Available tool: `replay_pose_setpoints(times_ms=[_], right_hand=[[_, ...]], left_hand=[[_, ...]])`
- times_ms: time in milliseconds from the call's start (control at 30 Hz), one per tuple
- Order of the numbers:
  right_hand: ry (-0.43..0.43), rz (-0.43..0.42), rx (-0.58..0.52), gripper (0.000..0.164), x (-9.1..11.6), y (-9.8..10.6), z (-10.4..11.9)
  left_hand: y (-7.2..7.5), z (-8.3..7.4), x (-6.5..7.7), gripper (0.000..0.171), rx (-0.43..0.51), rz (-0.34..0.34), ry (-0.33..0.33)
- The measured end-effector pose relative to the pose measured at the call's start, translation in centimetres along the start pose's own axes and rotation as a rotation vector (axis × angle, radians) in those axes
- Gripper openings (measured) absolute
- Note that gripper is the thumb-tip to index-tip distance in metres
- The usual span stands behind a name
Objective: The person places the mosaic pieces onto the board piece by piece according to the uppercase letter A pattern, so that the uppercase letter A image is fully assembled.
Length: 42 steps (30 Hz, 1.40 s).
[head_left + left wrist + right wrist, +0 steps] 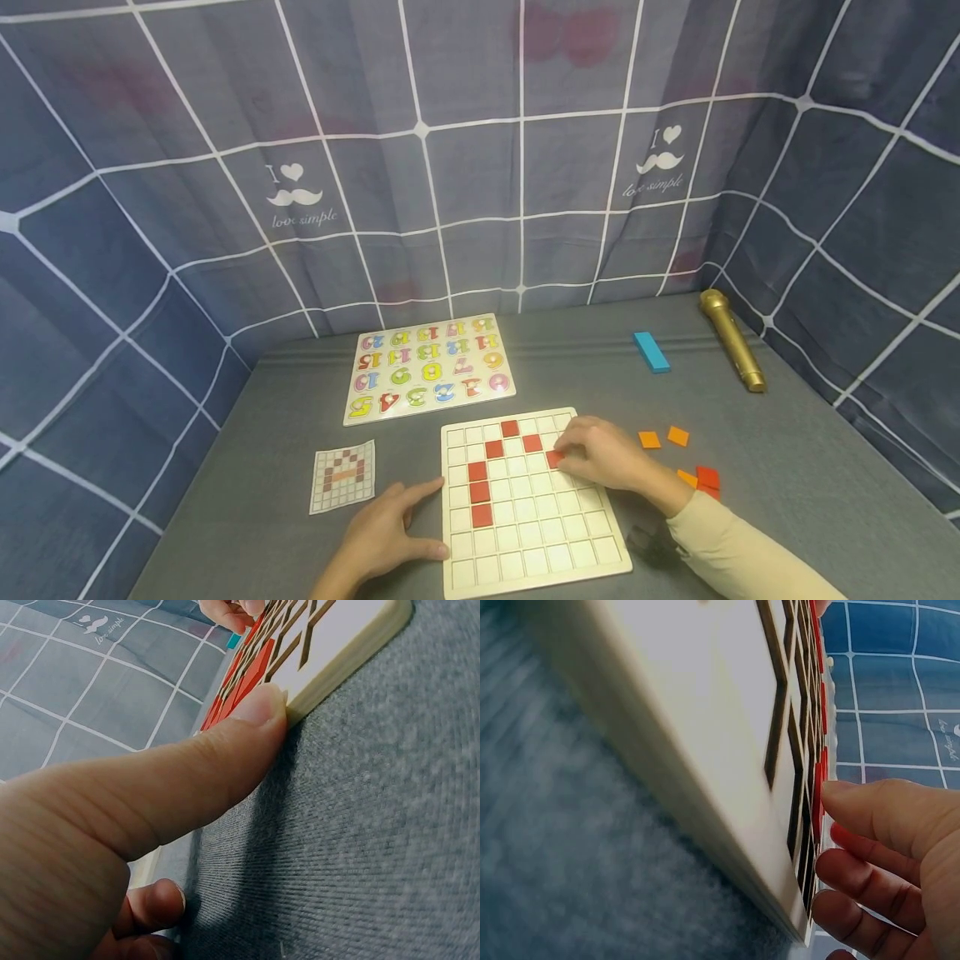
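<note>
A pale wooden grid board (540, 560) lies flat on the grey table. Several red square tiles sit in its cells, forming a column on the left and a peak toward the top. My right hand (603, 454) reaches over the board's right side, its thumb and fingertips pinching a red tile (554, 459) at a cell. In the right wrist view the thumb lies against that red tile (820, 791), while the other fingers curl. Along the left edge of the board, my left hand (382, 529) rests with thumb and index finger extended, touching the rim.
A small pattern card (321, 502) lies left of the board. Behind is a number puzzle (427, 367). To the right are orange tiles (649, 439), red tiles (708, 477), a blue block (651, 352) and a gold microphone (735, 342). A checked curtain (472, 183) encloses the table.
</note>
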State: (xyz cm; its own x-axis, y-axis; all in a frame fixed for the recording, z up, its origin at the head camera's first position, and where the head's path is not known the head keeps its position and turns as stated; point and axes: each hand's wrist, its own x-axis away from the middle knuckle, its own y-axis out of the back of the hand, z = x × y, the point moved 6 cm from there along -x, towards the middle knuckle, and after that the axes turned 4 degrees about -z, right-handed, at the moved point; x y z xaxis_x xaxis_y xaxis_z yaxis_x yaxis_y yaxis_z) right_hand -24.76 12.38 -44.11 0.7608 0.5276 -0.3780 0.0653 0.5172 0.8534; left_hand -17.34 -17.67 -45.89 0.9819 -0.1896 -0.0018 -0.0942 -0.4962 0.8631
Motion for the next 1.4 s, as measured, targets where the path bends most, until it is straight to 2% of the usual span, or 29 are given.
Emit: replay_pose_setpoints(times_ms=[533,900,1033,1167,1300,1400], right_hand=[[-0.041,0.045,-0.01,0.018,0.1,-0.3,-0.4],[-0.048,0.022,-0.048,0.018,0.5,0.0,-0.8],[-0.077,-0.01,-0.06,0.017,1.7,1.2,-2.2],[-0.157,-0.069,-0.031,0.019,3.7,3.7,-4.4],[-0.259,-0.142,-0.017,0.019,6.9,6.7,-6.7],[-0.358,-0.127,-0.008,0.021,9.6,8.2,-8.5]], left_hand=[[0.0,0.1,0.0,0.09,0.009,0.014,-0.004],[0.0,0.0,0.1,0.09,0.013,0.019,-0.001],[-0.2,0.1,0.3,0.089,0.01,0.023,0.0],[-0.3,0.0,0.4,0.089,0.015,0.036,0.01],[0.0,-0.2,0.2,0.089,0.002,0.023,-0.005],[-0.1,-0.1,0.1,0.089,-0.003,0.023,-0.005]])
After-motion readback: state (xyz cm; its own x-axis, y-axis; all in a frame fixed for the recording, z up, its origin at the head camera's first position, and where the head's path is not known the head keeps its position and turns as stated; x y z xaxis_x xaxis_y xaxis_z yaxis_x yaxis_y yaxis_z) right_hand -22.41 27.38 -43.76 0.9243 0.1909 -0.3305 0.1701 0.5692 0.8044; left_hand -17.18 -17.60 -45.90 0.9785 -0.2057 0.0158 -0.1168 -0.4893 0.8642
